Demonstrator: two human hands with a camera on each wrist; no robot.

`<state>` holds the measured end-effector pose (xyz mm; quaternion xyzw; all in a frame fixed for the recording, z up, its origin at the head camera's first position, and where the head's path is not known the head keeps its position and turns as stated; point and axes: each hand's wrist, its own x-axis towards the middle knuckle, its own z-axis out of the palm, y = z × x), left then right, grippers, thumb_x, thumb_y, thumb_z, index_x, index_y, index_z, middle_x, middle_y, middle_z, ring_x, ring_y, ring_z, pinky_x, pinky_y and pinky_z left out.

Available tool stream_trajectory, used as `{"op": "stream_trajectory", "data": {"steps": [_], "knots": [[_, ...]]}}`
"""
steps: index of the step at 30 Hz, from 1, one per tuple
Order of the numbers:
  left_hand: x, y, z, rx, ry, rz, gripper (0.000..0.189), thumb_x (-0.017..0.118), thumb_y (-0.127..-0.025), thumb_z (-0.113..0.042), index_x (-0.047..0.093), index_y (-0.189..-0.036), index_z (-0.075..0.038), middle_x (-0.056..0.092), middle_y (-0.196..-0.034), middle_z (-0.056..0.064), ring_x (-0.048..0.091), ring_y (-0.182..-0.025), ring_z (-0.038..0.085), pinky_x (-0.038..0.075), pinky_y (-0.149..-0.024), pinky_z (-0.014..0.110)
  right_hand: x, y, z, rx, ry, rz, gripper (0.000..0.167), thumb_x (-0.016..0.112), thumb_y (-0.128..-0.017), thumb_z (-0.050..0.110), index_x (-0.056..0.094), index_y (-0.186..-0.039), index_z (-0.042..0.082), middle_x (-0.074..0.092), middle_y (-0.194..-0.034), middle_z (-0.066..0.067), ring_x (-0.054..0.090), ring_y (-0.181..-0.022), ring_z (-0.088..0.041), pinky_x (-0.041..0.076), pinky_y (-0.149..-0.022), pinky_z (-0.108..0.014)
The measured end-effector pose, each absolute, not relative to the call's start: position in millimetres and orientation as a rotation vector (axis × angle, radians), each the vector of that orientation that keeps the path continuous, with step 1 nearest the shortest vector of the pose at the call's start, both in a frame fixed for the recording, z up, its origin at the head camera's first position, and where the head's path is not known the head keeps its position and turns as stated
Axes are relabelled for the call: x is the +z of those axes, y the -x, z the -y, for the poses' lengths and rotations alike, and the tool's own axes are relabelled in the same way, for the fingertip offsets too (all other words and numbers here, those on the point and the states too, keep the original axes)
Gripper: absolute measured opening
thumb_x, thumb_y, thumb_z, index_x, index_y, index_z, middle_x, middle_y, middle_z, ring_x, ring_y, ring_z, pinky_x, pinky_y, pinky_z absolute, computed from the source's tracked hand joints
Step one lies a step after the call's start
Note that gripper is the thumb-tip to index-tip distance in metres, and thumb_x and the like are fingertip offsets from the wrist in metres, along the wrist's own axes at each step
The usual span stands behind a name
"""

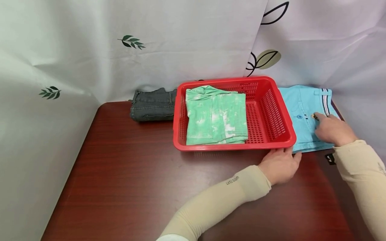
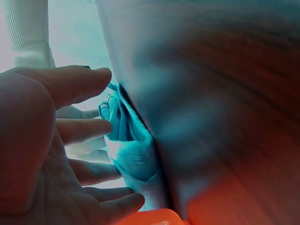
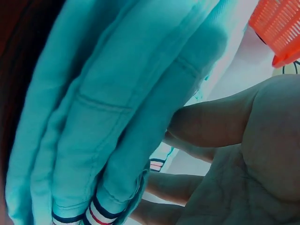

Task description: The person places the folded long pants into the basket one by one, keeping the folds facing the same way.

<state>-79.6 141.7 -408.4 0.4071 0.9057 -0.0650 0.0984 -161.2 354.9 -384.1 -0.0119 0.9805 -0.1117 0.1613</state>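
Observation:
Folded light-blue pants with a striped waistband lie at the table's right end, partly behind the basket's right side. My right hand is over them, its fingertips touching the cloth near a small gold detail. In the right wrist view the thumb meets the folded layers without curling round them. At the pants' front edge, by the basket's front right corner, is my left hand. Its fingers are spread and fairly straight in the left wrist view, close to the blue cloth, and grip nothing.
A red plastic basket stands at the back of the table, holding folded green-and-white tie-dye clothing. Left of it lie folded dark grey pants. Behind hangs a white curtain with leaf prints. The wooden table spreads out in front.

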Motion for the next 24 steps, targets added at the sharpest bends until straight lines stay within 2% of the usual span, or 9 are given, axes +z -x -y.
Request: {"op": "stream_trajectory", "data": {"steps": [4, 8, 13, 19, 24], "knots": [[-409.8, 80.3, -139.7, -0.209, -1.239, -2.691, 0.043, 0.047, -0.105, -0.035, 0.048, -0.147, -0.027, 0.045, -0.140, -0.003, 0.037, -0.128, 0.009, 0.041, -0.100, 0.019, -386.9, 160.1, -356.3, -0.319, 0.039, -2.805, 0.060, 0.043, -0.083, 0.001, 0.034, -0.137, -0.024, 0.035, -0.124, -0.050, 0.040, -0.101, -0.055, 0.045, -0.073, -0.060], [-412.5, 80.0, -137.2, -0.207, -1.270, -2.718, 0.030, 0.052, -0.102, -0.035, 0.057, -0.131, -0.027, 0.049, -0.130, -0.003, 0.039, -0.125, 0.010, 0.044, -0.095, 0.018, -389.8, 158.3, -355.7, -0.310, 0.046, -2.832, 0.059, 0.042, -0.082, 0.001, 0.038, -0.136, -0.023, 0.040, -0.121, -0.050, 0.042, -0.095, -0.050, 0.045, -0.066, -0.054], [-414.7, 78.3, -135.4, -0.224, -1.282, -2.726, 0.026, 0.051, -0.102, -0.036, 0.058, -0.126, -0.028, 0.048, -0.130, -0.002, 0.037, -0.125, 0.011, 0.042, -0.096, 0.020, -391.9, 154.8, -356.3, -0.312, 0.028, -2.846, 0.057, 0.042, -0.084, 0.001, 0.040, -0.136, -0.022, 0.043, -0.115, -0.047, 0.042, -0.091, -0.048, 0.044, -0.061, -0.050], [-413.9, 75.3, -134.5, -0.194, -1.266, -2.690, 0.032, 0.053, -0.101, -0.041, 0.059, -0.131, -0.032, 0.040, -0.144, 0.000, 0.029, -0.134, 0.015, 0.034, -0.107, 0.021, -390.9, 148.3, -357.9, -0.308, 0.028, -2.808, 0.056, 0.040, -0.092, 0.005, 0.034, -0.141, -0.020, 0.034, -0.123, -0.050, 0.037, -0.102, -0.057, 0.046, -0.070, -0.059], [-410.5, 73.1, -134.8, -0.190, -1.246, -2.640, 0.037, 0.053, -0.100, -0.045, 0.058, -0.135, -0.036, 0.034, -0.152, -0.001, 0.022, -0.140, 0.014, 0.032, -0.109, 0.020, -389.7, 143.0, -358.4, -0.315, 0.015, -2.755, 0.056, 0.038, -0.098, 0.012, 0.028, -0.146, -0.016, 0.026, -0.127, -0.051, 0.031, -0.109, -0.062, 0.044, -0.081, -0.070]]}}
